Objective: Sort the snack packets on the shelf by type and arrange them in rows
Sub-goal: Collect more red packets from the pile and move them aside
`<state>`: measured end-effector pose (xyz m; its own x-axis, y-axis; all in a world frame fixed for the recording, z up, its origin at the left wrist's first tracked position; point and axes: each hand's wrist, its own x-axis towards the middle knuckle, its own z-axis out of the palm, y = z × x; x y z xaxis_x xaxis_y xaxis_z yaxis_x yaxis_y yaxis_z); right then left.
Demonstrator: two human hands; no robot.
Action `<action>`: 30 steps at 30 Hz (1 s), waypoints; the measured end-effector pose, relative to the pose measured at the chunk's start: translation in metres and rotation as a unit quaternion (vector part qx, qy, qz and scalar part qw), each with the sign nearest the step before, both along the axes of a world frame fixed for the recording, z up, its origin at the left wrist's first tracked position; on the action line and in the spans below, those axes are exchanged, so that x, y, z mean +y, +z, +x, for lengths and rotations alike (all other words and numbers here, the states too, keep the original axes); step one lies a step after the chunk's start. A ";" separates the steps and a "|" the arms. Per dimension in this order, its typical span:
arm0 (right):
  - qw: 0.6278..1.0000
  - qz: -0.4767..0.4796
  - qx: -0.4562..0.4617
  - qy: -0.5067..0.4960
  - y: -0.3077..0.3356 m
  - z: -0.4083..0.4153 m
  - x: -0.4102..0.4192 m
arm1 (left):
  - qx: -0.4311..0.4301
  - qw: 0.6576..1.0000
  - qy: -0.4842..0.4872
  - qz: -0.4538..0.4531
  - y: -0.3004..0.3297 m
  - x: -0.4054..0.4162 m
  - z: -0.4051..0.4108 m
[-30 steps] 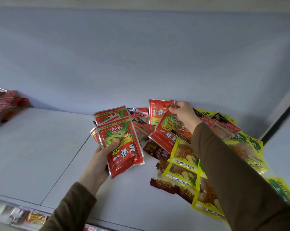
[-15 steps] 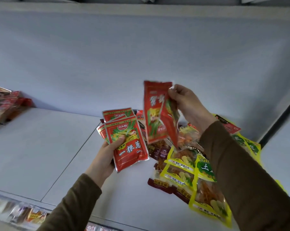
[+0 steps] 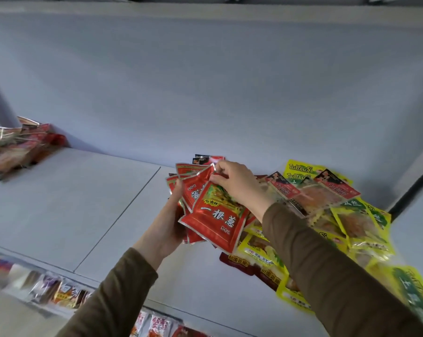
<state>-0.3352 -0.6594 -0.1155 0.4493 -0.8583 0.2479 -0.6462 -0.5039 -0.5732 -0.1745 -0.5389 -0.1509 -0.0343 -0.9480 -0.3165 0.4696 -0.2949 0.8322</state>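
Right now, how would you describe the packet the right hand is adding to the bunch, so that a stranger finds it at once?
On the white shelf board, look above its middle, where the left hand grips a fan of red foil snack packets. The frontmost glossy red packet is pinched at its top by the right hand. It alone shows its full face: large white characters under a yellow badge.

Red packets (image 3: 213, 215) with green-and-yellow artwork and white lettering, yellow packets (image 3: 361, 229) with green panels, possibly maroon ones (image 3: 237, 262), pale grey shelf (image 3: 72, 210), brown sleeves (image 3: 327, 276).
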 end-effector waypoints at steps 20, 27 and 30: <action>0.941 0.208 -0.267 -0.003 0.005 0.016 0.026 | -0.014 0.994 0.111 0.012 0.009 0.021 0.029; 0.813 0.470 -0.338 0.061 -0.001 0.095 0.063 | -0.026 0.994 0.100 -0.032 0.014 0.037 0.112; 0.816 0.469 -0.326 0.085 -0.002 0.141 0.078 | -0.039 0.996 0.079 -0.024 0.012 0.049 0.165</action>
<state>-0.1940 -0.5812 -0.1179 0.6166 -0.7470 -0.2487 -0.0160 0.3039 -0.9526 -0.0096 -0.4902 -0.1385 0.1393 -0.9536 -0.2669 0.4406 -0.1817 0.8791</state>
